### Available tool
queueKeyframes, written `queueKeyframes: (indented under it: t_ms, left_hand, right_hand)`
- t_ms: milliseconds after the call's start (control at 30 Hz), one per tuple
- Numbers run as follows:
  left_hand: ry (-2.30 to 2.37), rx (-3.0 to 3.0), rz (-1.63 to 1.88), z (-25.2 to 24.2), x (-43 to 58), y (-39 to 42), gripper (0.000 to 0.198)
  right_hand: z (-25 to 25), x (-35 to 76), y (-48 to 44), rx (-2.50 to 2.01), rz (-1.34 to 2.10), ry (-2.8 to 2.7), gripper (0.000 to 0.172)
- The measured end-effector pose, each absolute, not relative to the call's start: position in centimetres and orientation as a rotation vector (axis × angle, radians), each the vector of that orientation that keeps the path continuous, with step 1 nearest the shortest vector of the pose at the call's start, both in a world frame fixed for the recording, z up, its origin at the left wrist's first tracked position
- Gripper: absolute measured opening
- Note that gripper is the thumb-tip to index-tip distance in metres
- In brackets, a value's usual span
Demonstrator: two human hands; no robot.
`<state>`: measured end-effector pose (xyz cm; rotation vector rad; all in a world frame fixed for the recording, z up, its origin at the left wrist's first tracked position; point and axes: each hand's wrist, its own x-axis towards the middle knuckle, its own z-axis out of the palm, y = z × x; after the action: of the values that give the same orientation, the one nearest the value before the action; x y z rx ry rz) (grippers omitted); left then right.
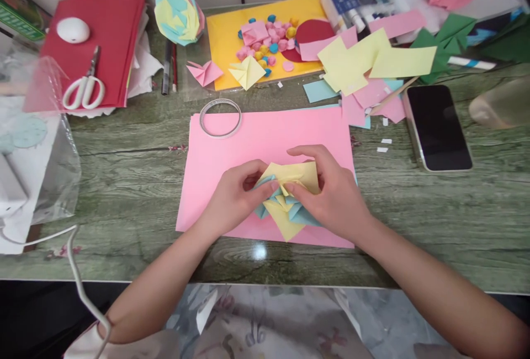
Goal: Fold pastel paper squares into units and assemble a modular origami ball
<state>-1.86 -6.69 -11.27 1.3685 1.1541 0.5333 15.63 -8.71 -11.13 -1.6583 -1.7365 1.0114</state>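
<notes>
Between my two hands is a folded paper piece [285,227] in yellow and light blue, held over a stack of pink paper [265,132]. My left hand [236,196] grips its left side, the thumb pressed on a blue fold. On the right, my right hand [331,193] pinches the yellow part with its thumb on top, and its index finger is lifted away. The undersides of the folds and several fingertips are hidden. A roll of tape [220,136] lies on the pink stack's upper left corner.
White scissors [85,91] and a white egg-shaped object [73,30] lie on red paper [111,22]. A round folded-paper ball [179,15] stands at the back. Yellow and pink scraps [351,66] lie beside a phone [439,127]. A white cable [78,276] crosses my left forearm.
</notes>
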Motion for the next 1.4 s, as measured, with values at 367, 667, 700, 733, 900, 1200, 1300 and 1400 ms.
queueKeyframes:
  t_ms: [367, 667, 700, 733, 900, 1200, 1300, 1400]
  left_hand:
    - [1.29, 1.503, 0.497, -11.3, -1.8, -6.8, 0.01]
    - [1.324, 1.579, 0.678, -11.5, -1.4, -7.4, 0.005]
    - [1.339, 1.594, 0.669, -11.5, -1.3, -7.6, 0.006]
    - [1.364, 1.609, 0.668, -11.5, -1.2, -7.7, 0.007]
    - [1.298, 1.434, 0.717, -11.0, -1.4, -7.6, 0.02]
    - [0.855, 0.516, 0.693, -10.8, -1.7, -6.9, 0.036]
    - [0.814, 0.427, 0.67, -10.9, -1.4, -7.1, 0.032]
    - [0.804, 0.476, 0.702, -11.0, -1.3, -7.0, 0.025]
  right_hand:
    - [-10.9, 15.5, -9.3, -1.517, 1.048, -1.77, 0.037]
    - [-11.2, 15.0, -9.2, -1.547, 0.99, -1.762, 0.048]
    - [-11.3, 15.0, -9.2, -1.547, 0.956, -1.763, 0.046]
    - [-11.4, 15.0, -9.2, -1.548, 0.923, -1.763, 0.044]
    - [-11.8, 15.1, -9.1, -1.591, 0.784, -1.736, 0.039]
    - [-11.6, 15.2, -8.9, -1.666, 0.656, -1.563, 0.029]
    - [-11.5, 15.0, -8.7, -1.666, 0.673, -1.606, 0.027]
    - [-11.6, 15.1, -8.3, -1.607, 0.89, -1.61, 0.03]
